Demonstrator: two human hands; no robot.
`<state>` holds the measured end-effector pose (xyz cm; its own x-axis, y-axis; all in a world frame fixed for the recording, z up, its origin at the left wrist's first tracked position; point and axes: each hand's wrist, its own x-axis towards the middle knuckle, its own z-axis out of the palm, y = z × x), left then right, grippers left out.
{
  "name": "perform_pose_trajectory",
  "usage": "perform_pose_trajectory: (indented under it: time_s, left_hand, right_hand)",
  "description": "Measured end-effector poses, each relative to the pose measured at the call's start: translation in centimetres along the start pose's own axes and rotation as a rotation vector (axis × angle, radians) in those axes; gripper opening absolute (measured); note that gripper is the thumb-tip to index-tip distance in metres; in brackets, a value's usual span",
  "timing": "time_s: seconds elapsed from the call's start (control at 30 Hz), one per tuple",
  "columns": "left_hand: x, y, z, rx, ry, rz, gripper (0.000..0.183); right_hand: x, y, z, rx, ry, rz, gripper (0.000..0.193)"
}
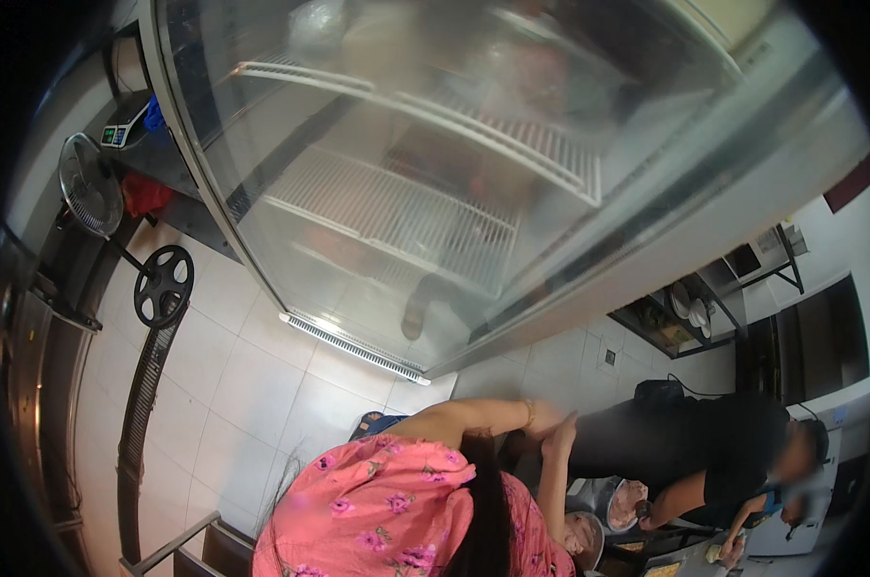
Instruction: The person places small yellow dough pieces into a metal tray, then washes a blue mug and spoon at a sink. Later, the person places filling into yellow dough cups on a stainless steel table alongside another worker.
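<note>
The wearer's own hands do not show, so whether they are apart or clamped on anything cannot be told; the work looks midway: steel bowls (631, 502) near the counter's edge, lower right, hold a pinkish mix, with a person in black (685, 442) reaching beside them; a person in a pink flowered top (377, 510) holds raised hands (553, 428) together below the glass-doored fridge (406, 192); no package shows; a dark red sign strip (853, 183) sits on the right wall, any print too small to tell.
</note>
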<state>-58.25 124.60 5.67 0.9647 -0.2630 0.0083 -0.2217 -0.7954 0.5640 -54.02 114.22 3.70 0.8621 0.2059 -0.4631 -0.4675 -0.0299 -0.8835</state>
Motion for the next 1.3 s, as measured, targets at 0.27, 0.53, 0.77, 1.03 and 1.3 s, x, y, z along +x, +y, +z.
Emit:
perform_pose_trajectory:
  time_s: [0.27,0.53,0.77,1.03,1.3]
  left_hand:
    - [7.3,3.8,6.2,-0.165,0.033,0.02,0.02]
    - [12.0,6.2,12.6,-0.643,-0.002,-0.032,0.031]
    - [14.5,7.5,13.2,-1.35,-0.32,-0.184,0.038]
    - [21.4,2.3,13.9,-1.54,-0.287,-0.361,0.018]
    - [36.1,-11.3,7.8,-1.491,-0.398,-0.413,0.019]
  right_hand:
    - [1.9,0.2,-9.1,-0.54,0.198,-0.343,0.053]
    - [0.9,-0.9,-17.9,-0.826,-0.048,-0.852,0.034]
    - [2.4,0.7,-22.3,-0.358,-0.048,-0.725,0.036]
    - [11.9,0.7,-23.6,-0.337,0.049,-0.503,0.033]
    - [31.2,-4.6,-18.2,-0.214,-0.157,-0.276,0.015]
